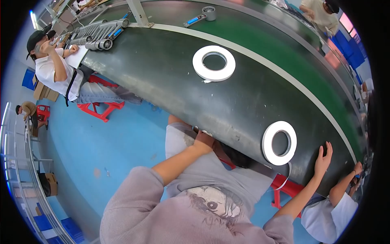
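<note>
Two white tape rolls lie flat on the dark worktable (pixel 162 77): the near tape roll (pixel 279 142) sits close to the table's front edge, and the far tape roll (pixel 214 63) lies well apart from it, further up the surface. A loose white tape tail (pixel 287 179) hangs from the near roll over the table edge. One smaller grey tape roll (pixel 209 13) stands at the far side of the table, and a bundle of grey metal tubes (pixel 99 34) lies at the far left.

The right hand (pixel 323 156) rests flat on the table with fingers spread and pointing up, holding nothing; the near tape roll is just beside it, to its left, not touching. The right arm reaches up from the lower edge, nearly straight.

The left hand (pixel 204 140) is pressed at the table's front edge, knuckles up, with the forearm bent in from the lower left. Its fingers seem to curl under the edge, so whether they grip anything cannot be told. The near roll lies well to its right.

Three other people sit about the table, and a red stool (pixel 99 107) stands under the one at left
</note>
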Available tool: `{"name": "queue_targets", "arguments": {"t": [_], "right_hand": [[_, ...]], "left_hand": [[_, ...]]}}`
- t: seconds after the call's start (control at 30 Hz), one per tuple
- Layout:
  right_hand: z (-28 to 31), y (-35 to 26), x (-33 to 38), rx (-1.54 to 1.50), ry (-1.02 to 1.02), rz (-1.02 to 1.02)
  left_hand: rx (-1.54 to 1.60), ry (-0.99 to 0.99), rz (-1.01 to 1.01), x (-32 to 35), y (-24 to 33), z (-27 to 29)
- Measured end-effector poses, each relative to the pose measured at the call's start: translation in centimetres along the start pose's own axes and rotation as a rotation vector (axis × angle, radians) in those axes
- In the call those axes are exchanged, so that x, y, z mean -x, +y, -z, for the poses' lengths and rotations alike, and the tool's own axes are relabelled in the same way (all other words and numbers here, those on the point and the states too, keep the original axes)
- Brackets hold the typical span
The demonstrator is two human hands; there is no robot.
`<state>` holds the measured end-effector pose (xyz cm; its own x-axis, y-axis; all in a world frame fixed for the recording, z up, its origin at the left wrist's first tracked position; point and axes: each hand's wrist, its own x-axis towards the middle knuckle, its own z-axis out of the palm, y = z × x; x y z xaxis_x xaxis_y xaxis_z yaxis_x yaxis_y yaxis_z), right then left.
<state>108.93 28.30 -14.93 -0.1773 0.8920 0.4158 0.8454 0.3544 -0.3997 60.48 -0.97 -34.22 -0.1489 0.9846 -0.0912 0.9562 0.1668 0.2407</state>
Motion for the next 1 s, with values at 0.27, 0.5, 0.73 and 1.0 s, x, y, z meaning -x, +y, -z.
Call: {"name": "queue_targets", "arguments": {"t": [0.27,0.5,0.73,1.0], "right_hand": [[2.6,-2.2,1.3,0.019,0.065,-0.020],[1.3,-7.4,0.6,0.044,0.076,-0.093],[2.5,-7.4,0.9,0.093,0.090,-0.124],[-0.9,-6.8,-2.3,-0.192,0.197,-0.143]], "left_hand": [[0.238,-0.179,-0.145,2.5,5.1,8.2],[0.824,-0.478,-0.604,-0.2,8.5,28.9],[1.121,0.060,-0.464,-13.7,12.6,30.9],[1.030,0.300,-0.336,-22.7,17.0,23.2]]}}
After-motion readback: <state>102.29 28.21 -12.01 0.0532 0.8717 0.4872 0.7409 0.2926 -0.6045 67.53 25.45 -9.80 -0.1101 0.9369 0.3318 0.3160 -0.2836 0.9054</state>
